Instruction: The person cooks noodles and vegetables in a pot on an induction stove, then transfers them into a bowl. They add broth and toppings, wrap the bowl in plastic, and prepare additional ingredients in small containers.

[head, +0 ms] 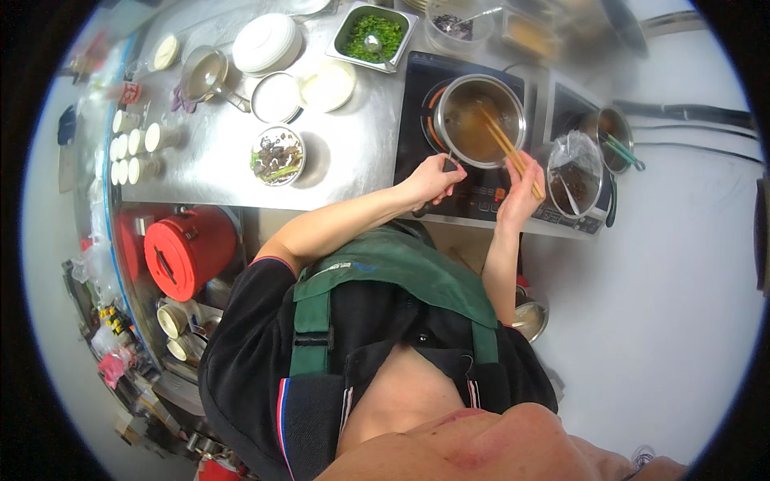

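My left hand (434,180) is wrapped around the black handle of a steel saucepan (442,141). The pan sits on the black glass of an induction cooker (421,156) and holds a brownish liquid (472,135). A pair of wooden chopsticks (504,139) is gripped in my right hand (523,189), their tips down in the liquid. What lies under the liquid's surface cannot be made out. To the left, on the steel counter (352,162), stands a round bowl of dark food with green vegetables (278,155).
Around the counter are a tray of chopped greens (373,39), stacked white lids (266,45), a small steel pan (204,75) and several paper cups (144,141). A plastic-covered tub (571,186) and another pot (613,138) stand right. A red lidded barrel (189,249) is below.
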The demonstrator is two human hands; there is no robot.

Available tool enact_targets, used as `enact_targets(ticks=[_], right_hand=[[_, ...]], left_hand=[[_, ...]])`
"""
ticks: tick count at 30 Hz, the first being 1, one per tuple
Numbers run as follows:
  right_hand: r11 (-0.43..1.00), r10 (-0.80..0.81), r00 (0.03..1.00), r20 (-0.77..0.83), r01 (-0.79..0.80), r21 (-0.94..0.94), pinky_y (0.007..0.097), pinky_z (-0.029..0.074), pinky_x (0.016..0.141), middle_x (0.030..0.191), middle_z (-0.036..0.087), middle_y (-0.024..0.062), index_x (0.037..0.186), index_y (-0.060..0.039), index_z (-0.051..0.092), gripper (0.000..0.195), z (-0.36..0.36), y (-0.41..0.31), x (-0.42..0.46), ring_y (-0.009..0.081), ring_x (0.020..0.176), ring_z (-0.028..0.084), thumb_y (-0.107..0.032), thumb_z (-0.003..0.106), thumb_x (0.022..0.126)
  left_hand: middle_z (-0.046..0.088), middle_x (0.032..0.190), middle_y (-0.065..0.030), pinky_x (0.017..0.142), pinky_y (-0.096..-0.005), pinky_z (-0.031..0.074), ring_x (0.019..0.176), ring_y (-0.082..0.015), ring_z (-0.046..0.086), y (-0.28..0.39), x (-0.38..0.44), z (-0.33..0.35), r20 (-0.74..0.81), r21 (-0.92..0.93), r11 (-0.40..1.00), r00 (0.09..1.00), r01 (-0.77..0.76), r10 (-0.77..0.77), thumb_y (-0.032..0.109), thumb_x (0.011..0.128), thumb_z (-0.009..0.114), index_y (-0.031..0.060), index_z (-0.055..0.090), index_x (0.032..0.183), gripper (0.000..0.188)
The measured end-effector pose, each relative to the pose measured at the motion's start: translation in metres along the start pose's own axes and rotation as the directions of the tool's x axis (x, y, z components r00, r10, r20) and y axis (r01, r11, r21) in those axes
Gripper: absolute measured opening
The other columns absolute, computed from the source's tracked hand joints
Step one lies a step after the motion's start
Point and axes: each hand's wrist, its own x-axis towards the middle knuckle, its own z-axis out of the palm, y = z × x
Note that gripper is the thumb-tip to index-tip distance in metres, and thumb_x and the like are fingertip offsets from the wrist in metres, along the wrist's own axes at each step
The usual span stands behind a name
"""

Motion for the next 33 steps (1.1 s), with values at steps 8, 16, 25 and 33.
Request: enact_targets(ticks=[8,16,25,33], right_hand=[[0.998,0.054,0.997,-0.057,-0.056,-0.043,0.0275,0.051,0.073,0.093,0.060,0.0096,0.104,0.0046,0.057,0.025,0.000,0.010,0.013,0.0165,0.082,0.059,-0.019,0.055,0.094],[0.985,0.098,0.994,-0.044,-0.090,0.144,0.0284,0.053,0.075,0.098,0.061,0.0127,0.107,0.0060,0.056,0.024,0.000,0.016,0.017,0.0175,0.088,0.061,-0.013,0.057,0.092],[0.888,-0.089,0.905,0.416,0.261,-0.379,0.0244,0.051,0.074,0.089,0.062,0.0063,0.093,0.0028,0.065,0.016,0.057,-0.001,0.075,0.0135,0.081,0.061,-0.011,0.059,0.091],[0.942,0.155,0.808,0.569,0.052,-0.330,0.0300,0.054,0.084,0.101,0.062,0.0093,0.106,0.0057,0.062,0.020,-0.010,-0.061,0.064,0.0193,0.095,0.063,-0.005,0.053,0.092]], left_hand=[[0.049,0.056,-0.0009,0.034,-0.0222,0.031,0.038,-0.0072,0.041,-0.002,0.001,0.005,-0.018,-0.090,0.996,1.000,0.024,-0.026,0.021,0.089,0.061,0.0032,0.051,0.098,0.022],[0.058,0.069,-0.0069,0.048,-0.0265,0.050,0.052,-0.0128,0.057,-0.003,0.000,-0.006,0.171,-0.131,0.985,0.981,0.114,-0.091,0.019,0.093,0.056,-0.0010,0.046,0.114,0.031],[0.057,0.064,-0.0054,0.044,-0.0235,0.040,0.045,-0.0101,0.048,-0.008,-0.001,-0.015,0.139,-0.023,1.000,0.990,-0.020,0.023,0.023,0.095,0.052,0.0016,0.049,0.103,0.023],[0.052,0.057,-0.0013,0.037,-0.0219,0.032,0.041,-0.0066,0.042,0.000,-0.010,-0.032,0.056,0.109,0.994,0.998,-0.029,0.023,0.025,0.094,0.053,0.0034,0.049,0.093,0.022]])
